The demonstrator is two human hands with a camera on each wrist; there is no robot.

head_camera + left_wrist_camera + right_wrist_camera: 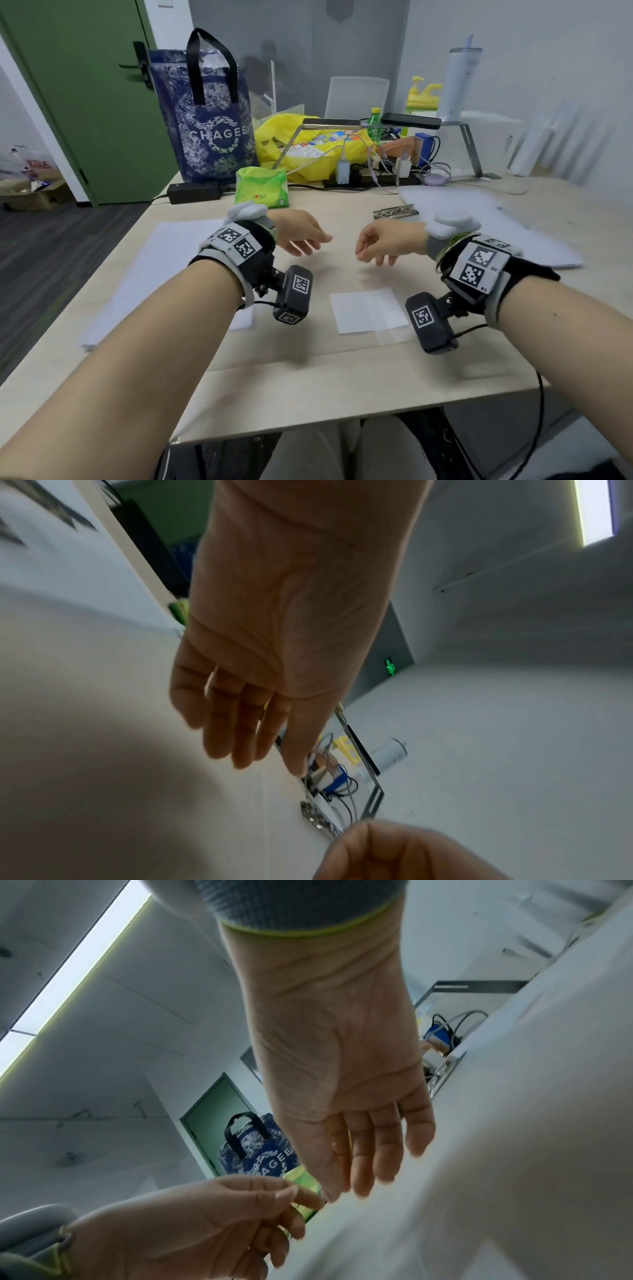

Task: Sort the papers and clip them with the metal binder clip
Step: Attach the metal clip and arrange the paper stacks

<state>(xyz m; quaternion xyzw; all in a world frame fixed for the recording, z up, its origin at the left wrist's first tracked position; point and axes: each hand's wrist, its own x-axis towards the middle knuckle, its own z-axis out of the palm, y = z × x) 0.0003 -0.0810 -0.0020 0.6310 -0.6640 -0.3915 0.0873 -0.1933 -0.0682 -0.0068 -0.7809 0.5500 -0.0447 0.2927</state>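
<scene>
White sheets of paper lie apart, a large stack (pixel 164 270) left, a small square sheet (pixel 368 310) near you, while your left hand (pixel 301 234) and right hand (pixel 383 245) hover loose-fingered and empty, short of the silvery metal binder clip (pixel 395 211) beyond, so sorting seems unstarted.

Three lots of white paper (pixel 368 310) are counted on the table (pixel 308 370). One metal binder clip (pixel 395 211), one green tissue packet (pixel 262 187) and one blue bag (pixel 205 130) are seen near its far edge.
</scene>
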